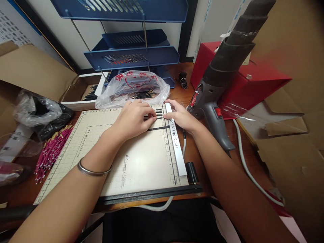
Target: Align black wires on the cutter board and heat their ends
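Note:
A cream paper cutter [144, 162] with printed grid lines lies on the table, a white strip [177, 145] along its right side. Above its upper part, my left hand [136, 116] has thumb and fingers closed on a thin black cord [159, 118]. Other short black cords [158, 110] lie beside it, pointing toward the strip. One longer black cord [159, 128] runs below the fingers to the strip. My right hand [182, 116] lies across the strip's upper end, thumb and index finger apart, the thumb by the cord ends. Its other fingers are partly hidden.
Behind the cutter are a clear plastic bag [103, 98] with black pieces and a blue tiered rack [162, 55]. A heat gun [211, 91] stands at right before a red box [265, 81]. Magenta cords [52, 152] lie left, near a cardboard box [37, 64].

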Demonstrator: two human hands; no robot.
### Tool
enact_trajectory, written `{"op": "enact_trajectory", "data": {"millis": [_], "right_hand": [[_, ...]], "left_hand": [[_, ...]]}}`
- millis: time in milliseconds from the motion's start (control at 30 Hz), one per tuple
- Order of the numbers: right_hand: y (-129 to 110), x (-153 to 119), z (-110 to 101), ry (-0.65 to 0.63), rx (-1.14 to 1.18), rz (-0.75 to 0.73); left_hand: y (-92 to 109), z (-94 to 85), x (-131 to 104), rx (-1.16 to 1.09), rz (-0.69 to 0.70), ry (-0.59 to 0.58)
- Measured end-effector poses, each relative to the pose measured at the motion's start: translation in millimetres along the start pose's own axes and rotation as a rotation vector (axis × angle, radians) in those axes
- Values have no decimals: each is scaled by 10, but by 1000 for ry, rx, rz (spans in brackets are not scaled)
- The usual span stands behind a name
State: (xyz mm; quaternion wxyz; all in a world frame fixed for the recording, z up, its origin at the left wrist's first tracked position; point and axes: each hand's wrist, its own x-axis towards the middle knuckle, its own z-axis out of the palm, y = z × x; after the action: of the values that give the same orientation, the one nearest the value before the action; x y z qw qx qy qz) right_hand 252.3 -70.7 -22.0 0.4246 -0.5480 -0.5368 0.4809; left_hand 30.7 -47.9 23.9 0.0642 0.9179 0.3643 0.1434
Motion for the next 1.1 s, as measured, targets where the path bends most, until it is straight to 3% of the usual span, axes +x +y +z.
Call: {"op": "enact_trajectory", "data": {"millis": [267, 533, 733, 867, 1100], "right_hand": [[24, 22, 19, 4, -12, -34], [41, 30, 24, 4, -21, -57], [3, 10, 11, 24, -39, -40], [3, 23, 0, 34, -20, -6], [-4, 37, 7, 38, -30, -2]], "left_hand": [[-23, 33, 27, 7, -20, 74], [-46, 40, 61, 14, -27, 52], [21, -33, 23, -27, 66, 117], [98, -79, -4, -95, 163, 26], [99, -36, 5, -133, 196, -61]]}}
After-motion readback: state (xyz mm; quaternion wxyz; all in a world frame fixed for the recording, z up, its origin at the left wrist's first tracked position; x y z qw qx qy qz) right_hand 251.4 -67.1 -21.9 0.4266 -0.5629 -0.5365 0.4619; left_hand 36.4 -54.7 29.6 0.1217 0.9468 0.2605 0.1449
